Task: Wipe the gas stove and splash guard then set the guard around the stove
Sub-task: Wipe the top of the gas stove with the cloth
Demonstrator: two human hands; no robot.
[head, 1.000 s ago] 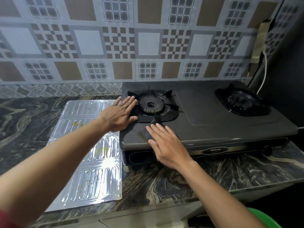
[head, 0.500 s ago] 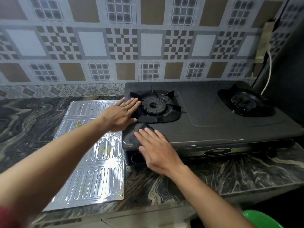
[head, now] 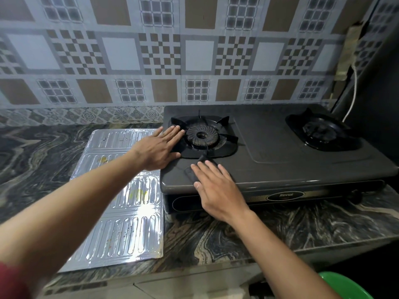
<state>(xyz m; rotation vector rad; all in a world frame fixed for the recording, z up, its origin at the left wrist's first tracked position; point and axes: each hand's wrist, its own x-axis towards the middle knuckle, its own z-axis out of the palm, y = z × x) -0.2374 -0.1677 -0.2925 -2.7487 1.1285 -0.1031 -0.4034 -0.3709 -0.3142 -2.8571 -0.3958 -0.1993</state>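
A dark two-burner gas stove (head: pixel 280 160) sat on a marbled surface (head: pixel 216 238). The left hand (head: pixel 157 147) lay flat, fingers spread, beside the left burner (head: pixel 203 137). The right hand (head: pixel 216 186) pressed a dark cloth (head: pixel 191 172) flat against the stove's front edge, its grip uncurled. A silver splash guard (head: pixel 125 212) lay flat, left of the stove.

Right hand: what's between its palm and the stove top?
In the head view, a dark cloth lies flat under the right hand, pressed against the gas stove top near its front left corner, just in front of the left burner.
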